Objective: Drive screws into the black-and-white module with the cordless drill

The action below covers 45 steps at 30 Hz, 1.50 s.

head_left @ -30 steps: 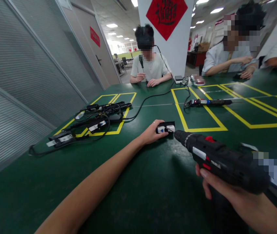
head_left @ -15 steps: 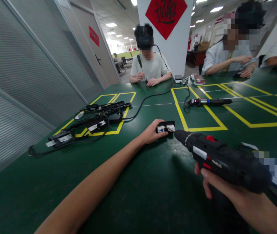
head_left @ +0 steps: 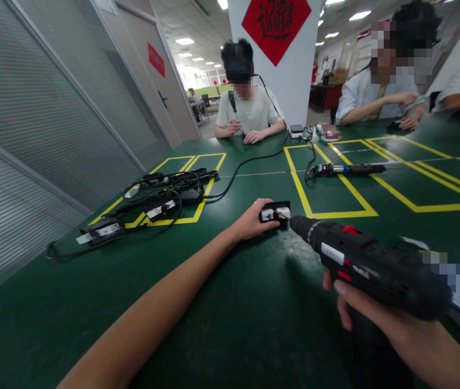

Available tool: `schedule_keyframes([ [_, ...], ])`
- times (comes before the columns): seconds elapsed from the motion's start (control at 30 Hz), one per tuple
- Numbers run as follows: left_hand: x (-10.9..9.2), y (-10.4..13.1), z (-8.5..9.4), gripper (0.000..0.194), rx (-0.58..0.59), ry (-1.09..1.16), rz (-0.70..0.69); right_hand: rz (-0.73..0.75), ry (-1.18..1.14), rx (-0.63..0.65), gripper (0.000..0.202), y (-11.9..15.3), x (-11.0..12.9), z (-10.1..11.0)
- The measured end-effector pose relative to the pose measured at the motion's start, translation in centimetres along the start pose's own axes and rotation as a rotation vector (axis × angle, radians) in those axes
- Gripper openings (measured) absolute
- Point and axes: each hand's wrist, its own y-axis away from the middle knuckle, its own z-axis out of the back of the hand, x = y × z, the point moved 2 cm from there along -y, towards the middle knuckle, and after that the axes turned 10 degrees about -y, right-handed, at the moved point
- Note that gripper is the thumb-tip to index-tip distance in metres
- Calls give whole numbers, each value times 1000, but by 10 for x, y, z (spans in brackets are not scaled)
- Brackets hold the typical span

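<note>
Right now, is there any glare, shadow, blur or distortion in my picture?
Head view: pale glare on the table, below the small black case; head view: a dark, soft-edged shadow below the front of the drill, whose rear end looks soft; head view: the door leans, likely wide-angle distortion.

Office interior, seen across a green surface [head_left: 221, 319] marked with rectangles of yellow tape [head_left: 343, 215]. Left: a partition [head_left: 31, 92] of finely striped panels in grey frames, adjoining a grey door [head_left: 138, 65] with a dark handle [head_left: 162, 99] and a red sign [head_left: 156, 59]. Centre: a white pillar [head_left: 290, 97] bearing a red diamond-shaped poster [head_left: 276, 53] with black characters. Behind: a dark chair [head_left: 206, 101] left of the pillar, a reddish-brown desk [head_left: 322, 98] to its right, and bright ceiling lights [head_left: 185, 41] overhead.
</note>
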Motion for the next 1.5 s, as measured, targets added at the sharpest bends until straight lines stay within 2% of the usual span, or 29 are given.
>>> schedule_keyframes([
  [0.1, 1, 0, -1, 63, 6, -4, -5, 33, -16, 13, 23, -1, 0, 0],
  [0.23, 2, 0, -1, 64, 7, 2, -12, 26, 26, -16, 39, 0, -1, 0],
  [0.4, 3, 0, -1, 63, -1, -13, -19, -1, 19, -46, 42, 1, -4, -2],
  [0.53, 3, -1, -1, 63, 5, -11, -16, -35, 38, -28, 40, 0, -7, -1],
  [0.67, 4, -1, -1, 63, -1, -14, -10, -46, 95, 5, 48, -2, -15, 3],
  [0.8, 1, -1, 0, 56, 5, -6, 21, -41, 73, 0, 46, -2, -18, 4],
  [0.9, -1, -1, 2, 54, 17, 3, 40, -21, 43, -16, 44, -1, -12, 0],
  [1.07, -3, 0, 3, 54, 21, 14, 44, -39, -36, -80, 26, 0, 1, -4],
  [1.5, -2, 1, 3, 55, 12, -2, 19, -12, -19, -43, 27, 0, 3, -3],
])
